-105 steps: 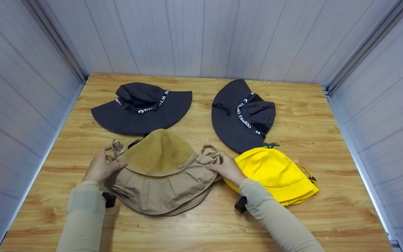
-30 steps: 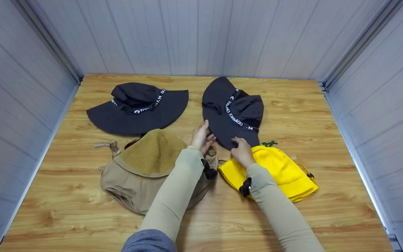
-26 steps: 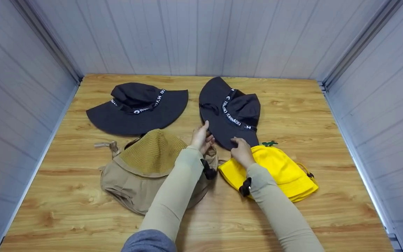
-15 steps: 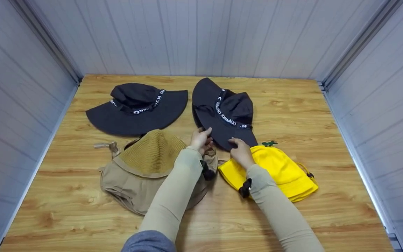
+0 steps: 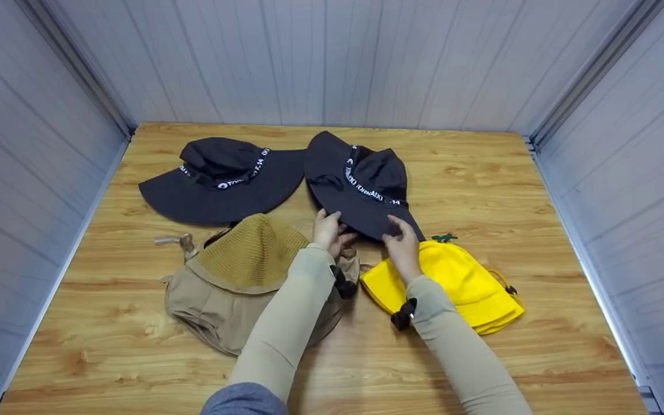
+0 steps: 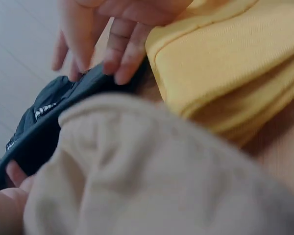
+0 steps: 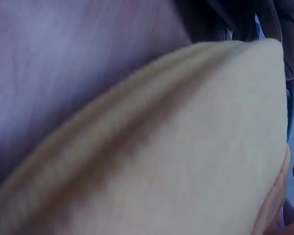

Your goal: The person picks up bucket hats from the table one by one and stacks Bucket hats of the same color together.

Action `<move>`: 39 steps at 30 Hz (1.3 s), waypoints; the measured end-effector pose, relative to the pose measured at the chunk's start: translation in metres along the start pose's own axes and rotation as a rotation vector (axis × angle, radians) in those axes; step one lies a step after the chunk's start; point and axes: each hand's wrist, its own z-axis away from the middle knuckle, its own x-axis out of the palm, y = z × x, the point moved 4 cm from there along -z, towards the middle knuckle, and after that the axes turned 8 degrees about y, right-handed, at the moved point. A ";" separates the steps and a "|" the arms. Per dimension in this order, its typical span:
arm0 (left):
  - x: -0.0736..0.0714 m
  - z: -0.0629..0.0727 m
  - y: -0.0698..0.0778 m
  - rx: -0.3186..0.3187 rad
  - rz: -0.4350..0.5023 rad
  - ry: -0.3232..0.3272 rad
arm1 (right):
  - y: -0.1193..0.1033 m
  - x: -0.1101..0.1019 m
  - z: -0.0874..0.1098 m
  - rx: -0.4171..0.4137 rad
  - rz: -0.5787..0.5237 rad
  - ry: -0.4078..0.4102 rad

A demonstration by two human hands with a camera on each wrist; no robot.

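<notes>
A dark wide-brimmed sun hat (image 5: 361, 178) with a white-lettered band lies on its side at the centre, its brim toward me. At the brim's near left edge, my left hand (image 5: 329, 231) pinches the fabric, some fingers hidden below it. My right hand (image 5: 403, 248) stands at the brim's near right part, thumb and forefinger spread apart. In the left wrist view its fingers (image 6: 130, 54) hang loosely over the brim edge. My left forearm crosses a tan hat (image 5: 217, 305) with a woven crown. Under my right wrist lies a yellow bucket hat (image 5: 453, 282).
A second dark sun hat (image 5: 222, 178) lies at the back left, its brim reaching the first one's. The wooden table (image 5: 539, 369) is bounded by grey panel walls (image 5: 332, 63) at the back and sides. The yellow hat has a green sprout (image 5: 444, 237) on top.
Both hands have left the tan and yellow hats' edges for the central dark hat. That hat has slid left, toward the other dark one. My right fingers have just spread off its brim.
</notes>
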 end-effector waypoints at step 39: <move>0.020 0.023 -0.005 -0.100 0.201 -0.090 | -0.017 -0.001 -0.007 0.598 -1.231 -0.023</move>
